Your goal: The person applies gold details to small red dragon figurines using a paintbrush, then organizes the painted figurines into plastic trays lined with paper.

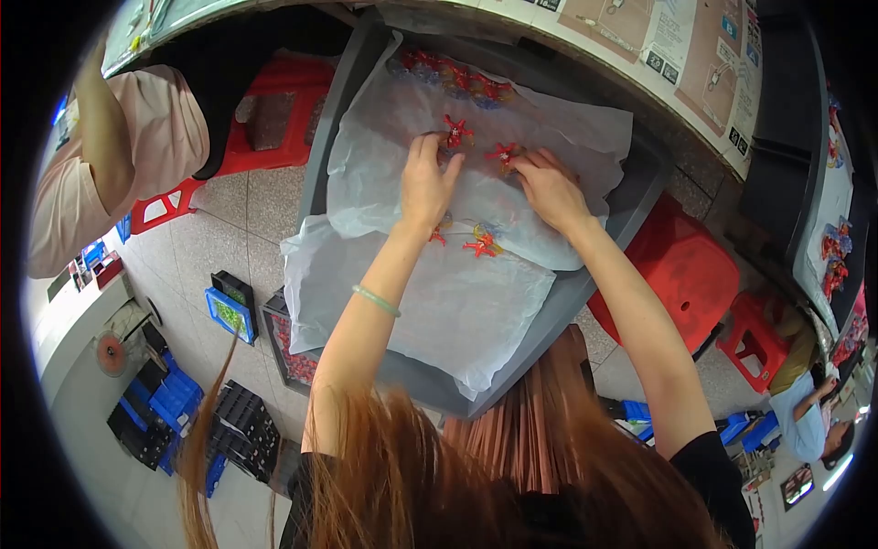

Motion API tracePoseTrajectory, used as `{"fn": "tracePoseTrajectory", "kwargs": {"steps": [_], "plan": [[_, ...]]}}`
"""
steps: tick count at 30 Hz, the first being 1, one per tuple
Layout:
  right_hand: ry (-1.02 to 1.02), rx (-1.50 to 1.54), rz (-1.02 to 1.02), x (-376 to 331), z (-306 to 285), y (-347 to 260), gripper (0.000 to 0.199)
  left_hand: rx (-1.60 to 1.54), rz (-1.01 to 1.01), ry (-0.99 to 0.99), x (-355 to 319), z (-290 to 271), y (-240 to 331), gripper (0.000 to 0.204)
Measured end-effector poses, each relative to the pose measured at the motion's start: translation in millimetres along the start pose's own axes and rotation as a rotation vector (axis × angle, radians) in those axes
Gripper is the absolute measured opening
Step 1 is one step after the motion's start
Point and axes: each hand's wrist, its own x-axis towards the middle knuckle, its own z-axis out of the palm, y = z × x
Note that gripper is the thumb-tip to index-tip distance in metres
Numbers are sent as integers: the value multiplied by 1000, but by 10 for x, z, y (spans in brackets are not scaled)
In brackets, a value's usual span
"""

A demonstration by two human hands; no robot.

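My left hand (426, 188) is closed, its fingertips at the lower edge of a small red star-shaped figure (455, 130) with clear and yellowish parts. Beside it, my right hand (552, 190) pinches a similar red figure (502, 154) by its right side. Both are just over a white sheet (375, 174) lining a grey plastic bin (315, 183). Several such figures (457, 77) lie in a row along the sheet's far side. Nearer me are another red figure (481, 245) and one partly hidden by my left wrist (437, 238).
A second white sheet (412, 320) lies at the bin's near side. The worktable edge (631, 73) overhangs beyond the bin. Red stools (677, 265) stand at right and left. A person in a pale pink top (165, 119) sits at far left. Black and blue crates (242, 425) are on the floor.
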Motion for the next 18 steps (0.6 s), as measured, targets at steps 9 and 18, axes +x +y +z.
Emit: {"fn": "tracePoseTrajectory", "kwargs": {"steps": [9, 18], "plan": [[523, 512, 355, 9, -95, 131, 13, 208, 258, -79, 448, 410, 372, 34], [475, -3, 220, 229, 105, 326, 18, 238, 514, 9, 459, 492, 271, 37]]}}
